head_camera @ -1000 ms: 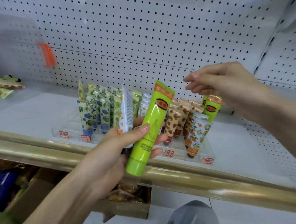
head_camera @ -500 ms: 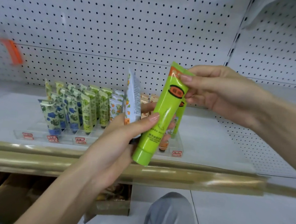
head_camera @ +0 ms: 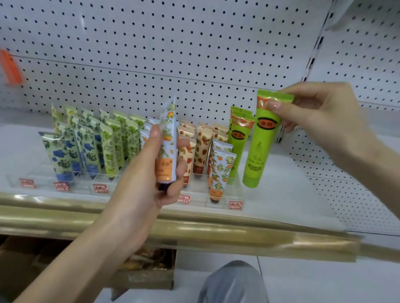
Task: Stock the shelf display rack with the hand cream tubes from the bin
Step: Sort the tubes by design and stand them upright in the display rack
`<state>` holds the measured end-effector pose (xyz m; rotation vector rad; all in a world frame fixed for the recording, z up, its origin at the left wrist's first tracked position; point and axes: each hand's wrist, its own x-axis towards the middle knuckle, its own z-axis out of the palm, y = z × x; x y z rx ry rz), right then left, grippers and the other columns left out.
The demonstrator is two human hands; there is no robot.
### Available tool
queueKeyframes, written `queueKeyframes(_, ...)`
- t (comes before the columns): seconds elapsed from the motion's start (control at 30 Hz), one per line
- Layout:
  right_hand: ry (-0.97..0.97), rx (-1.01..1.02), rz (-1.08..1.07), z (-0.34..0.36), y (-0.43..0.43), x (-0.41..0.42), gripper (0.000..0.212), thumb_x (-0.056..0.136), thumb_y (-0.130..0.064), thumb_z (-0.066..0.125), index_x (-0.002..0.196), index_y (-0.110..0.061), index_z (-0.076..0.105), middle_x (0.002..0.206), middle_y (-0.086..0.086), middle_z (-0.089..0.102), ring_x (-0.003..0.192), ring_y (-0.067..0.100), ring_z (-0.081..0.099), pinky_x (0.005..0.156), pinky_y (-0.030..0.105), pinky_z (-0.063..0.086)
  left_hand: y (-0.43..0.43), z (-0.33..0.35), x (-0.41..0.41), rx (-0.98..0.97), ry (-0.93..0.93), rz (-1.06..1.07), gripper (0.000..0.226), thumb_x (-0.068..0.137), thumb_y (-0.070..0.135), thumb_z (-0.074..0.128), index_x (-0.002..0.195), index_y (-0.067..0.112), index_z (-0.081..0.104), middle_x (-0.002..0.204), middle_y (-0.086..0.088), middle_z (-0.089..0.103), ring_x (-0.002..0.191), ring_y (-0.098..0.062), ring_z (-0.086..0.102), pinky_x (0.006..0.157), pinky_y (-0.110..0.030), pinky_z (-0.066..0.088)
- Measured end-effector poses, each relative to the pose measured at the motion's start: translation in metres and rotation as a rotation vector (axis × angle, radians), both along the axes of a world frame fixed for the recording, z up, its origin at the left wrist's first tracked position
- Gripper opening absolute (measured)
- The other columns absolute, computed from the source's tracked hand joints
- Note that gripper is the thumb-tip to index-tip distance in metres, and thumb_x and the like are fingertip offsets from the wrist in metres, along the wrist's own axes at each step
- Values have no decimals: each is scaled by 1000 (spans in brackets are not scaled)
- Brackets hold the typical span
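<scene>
My right hand [head_camera: 320, 112] pinches the crimped top of a bright green hand cream tube [head_camera: 260, 143], which hangs cap down just right of the clear display rack [head_camera: 235, 191]. Next to it, a second green tube [head_camera: 239, 140] stands in the rack's rightmost lane. My left hand [head_camera: 154, 174] grips a white tube with orange fruit print [head_camera: 167, 149], upright in front of the rack's middle lanes. Rows of blue-flower, green-leaf, and strawberry tubes [head_camera: 199, 149] fill the rack.
The rack sits on a white shelf [head_camera: 286, 195] with a gold front rail [head_camera: 188, 231] and a pegboard back wall. A cardboard bin [head_camera: 145, 273] with packets lies below the shelf. My grey-clad knee [head_camera: 234, 291] shows at the bottom. An orange tag [head_camera: 8, 67] hangs at the left.
My right hand took the green tube out of my left hand and carried it right, beside the rack. My left hand keeps only the white orange-print tube.
</scene>
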<state>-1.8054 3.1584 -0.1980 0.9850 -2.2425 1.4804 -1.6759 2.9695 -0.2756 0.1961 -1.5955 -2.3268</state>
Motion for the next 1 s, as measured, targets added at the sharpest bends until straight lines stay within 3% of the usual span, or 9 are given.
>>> queueKeyframes(0.1, -14, -35, -22, -16, -4, -11, 7, 81, -13, 72, 76, -17, 68, 59, 1, 64, 49, 5, 54, 52, 17, 49, -3, -5, 0, 41, -64, -6, 41, 99, 41, 34, 107, 14, 64, 56, 3, 53, 38, -9, 40, 41, -19, 32)
queueKeyframes(0.2, -45, -80, -45, -25, -7, -22, 11, 81, -12, 71, 74, -19, 67, 51, -9, 64, 46, 3, 53, 51, 14, 47, -6, -8, -1, 32, -41, -21, 31, 100, 30, 37, 106, 10, 59, 58, -2, 60, 40, -14, 49, 37, -20, 39)
queueKeyframes(0.33, -81, -83, -40, -33, -13, -28, 15, 82, -10, 70, 73, -20, 67, 49, -10, 62, 44, 1, 53, 49, 13, 46, -10, -12, -5, -3, -9, -31, 19, 95, 19, 47, 105, 8, 57, 67, -7, 70, 52, -21, 66, 44, -26, 52)
queueKeyframes(0.5, -82, -74, -32, -33, -18, -31, 13, 82, -11, 70, 73, -20, 67, 48, -10, 62, 43, 1, 53, 48, 12, 45, -11, -21, -7, -31, 6, -43, 9, 93, 16, 52, 100, 12, 57, 79, -9, 74, 66, -26, 72, 56, -30, 58)
queueKeyframes(0.83, -65, -50, -32, -41, -20, -36, 11, 82, -12, 71, 74, -19, 68, 51, -6, 62, 45, 4, 55, 50, 15, 48, -11, -29, -11, -57, 41, -37, 9, 90, 16, 53, 95, 13, 59, 78, -9, 74, 66, -27, 72, 58, -31, 58)
queueKeyframes(1.0, -63, -2, -21, -38, -22, -39, 12, 83, -13, 70, 74, -20, 68, 62, 5, 64, 48, 5, 57, 52, 16, 50, -12, -33, -12, -68, 66, -39, 5, 87, 17, 56, 90, 16, 60, 80, -11, 74, 69, -28, 72, 60, -32, 59)
